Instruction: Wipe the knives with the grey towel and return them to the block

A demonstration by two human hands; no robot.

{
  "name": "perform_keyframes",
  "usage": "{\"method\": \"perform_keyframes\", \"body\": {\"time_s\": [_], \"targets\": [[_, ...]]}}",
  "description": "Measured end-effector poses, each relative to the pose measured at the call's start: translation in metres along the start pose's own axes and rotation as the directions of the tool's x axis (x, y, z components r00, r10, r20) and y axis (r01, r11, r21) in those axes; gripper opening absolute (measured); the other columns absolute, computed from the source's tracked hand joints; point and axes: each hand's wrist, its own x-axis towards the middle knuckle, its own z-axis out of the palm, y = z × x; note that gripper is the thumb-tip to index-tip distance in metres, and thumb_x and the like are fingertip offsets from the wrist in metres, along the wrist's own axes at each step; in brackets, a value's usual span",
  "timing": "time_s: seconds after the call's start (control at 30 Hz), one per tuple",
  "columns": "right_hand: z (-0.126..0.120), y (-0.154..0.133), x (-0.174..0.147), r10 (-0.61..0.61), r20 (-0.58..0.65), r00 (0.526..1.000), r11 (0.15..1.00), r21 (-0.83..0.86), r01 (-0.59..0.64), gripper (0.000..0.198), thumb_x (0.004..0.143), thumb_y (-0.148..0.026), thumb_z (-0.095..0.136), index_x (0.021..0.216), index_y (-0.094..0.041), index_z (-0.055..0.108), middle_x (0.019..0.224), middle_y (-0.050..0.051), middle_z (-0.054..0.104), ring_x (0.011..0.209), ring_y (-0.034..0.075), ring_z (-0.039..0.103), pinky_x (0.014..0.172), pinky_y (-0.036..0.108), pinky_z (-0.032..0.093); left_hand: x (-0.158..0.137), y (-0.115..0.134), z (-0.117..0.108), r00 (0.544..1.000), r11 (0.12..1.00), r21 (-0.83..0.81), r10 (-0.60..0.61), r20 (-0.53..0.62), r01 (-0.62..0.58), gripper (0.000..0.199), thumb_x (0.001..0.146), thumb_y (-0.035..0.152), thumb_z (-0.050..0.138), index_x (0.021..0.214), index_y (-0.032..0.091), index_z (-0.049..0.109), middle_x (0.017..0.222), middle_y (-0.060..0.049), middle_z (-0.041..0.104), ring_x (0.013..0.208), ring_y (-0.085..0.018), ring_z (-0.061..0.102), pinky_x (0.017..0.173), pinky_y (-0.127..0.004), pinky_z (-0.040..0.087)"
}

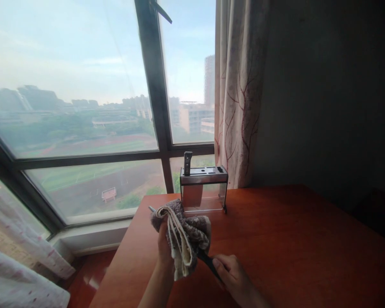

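A brown and cream towel (192,231) is bunched in my left hand (164,244), its fingers mostly hidden by the cloth. The towel wraps round the shaft or blade of a black-handled tool (208,262). A narrow metal tip (152,208) pokes out of the cloth at the upper left; the towel hides what kind of tool it is. My right hand (232,273) is closed round the black handle at the lower right. Just beyond the towel stands a clear-sided knife block (205,176) with a dark-handled knife (188,163) upright in its left slot.
The reddish-brown wooden table (276,239) stretches away to the right. A large window (83,158) fills the left and back, with a sill (96,233) below it. A patterned curtain (239,98) hangs behind the knife block, and another curtain (22,278) is at the lower left.
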Motion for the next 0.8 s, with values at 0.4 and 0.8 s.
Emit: {"method": "perform_keyframes", "body": {"time_s": [0.4, 0.8], "targets": [[-0.012, 0.006, 0.004, -0.210, -0.287, 0.935, 0.967, -0.200, 0.156, 0.024, 0.084, -0.040, 0.064, 0.098, -0.024, 0.074, 0.089, 0.007, 0.075, 0.081, 0.023, 0.070, 0.072, 0.028, 0.053, -0.004, -0.027, 0.003, 1.000, 0.937, 0.350, 0.018, -0.017, -0.011, 0.039, 0.063, 0.037, 0.083, 0.090, 0.011, 0.070, 0.074, -0.008, 0.075, 0.073, -0.027, 0.073, 0.070, -0.034, 0.058], [-0.028, 0.002, 0.001, -0.271, -0.509, 0.817, 0.960, -0.208, 0.189, 0.021, 0.084, -0.035, 0.068, 0.102, -0.026, 0.071, 0.090, 0.003, 0.066, 0.084, 0.019, 0.065, 0.072, 0.023, 0.052, -0.001, -0.009, -0.001, 0.998, 0.899, 0.434, -0.057, -0.005, 0.053, 0.048, 0.066, 0.039, 0.081, 0.102, 0.010, 0.068, 0.082, -0.012, 0.076, 0.074, -0.029, 0.073, 0.063, -0.034, 0.059]]}}
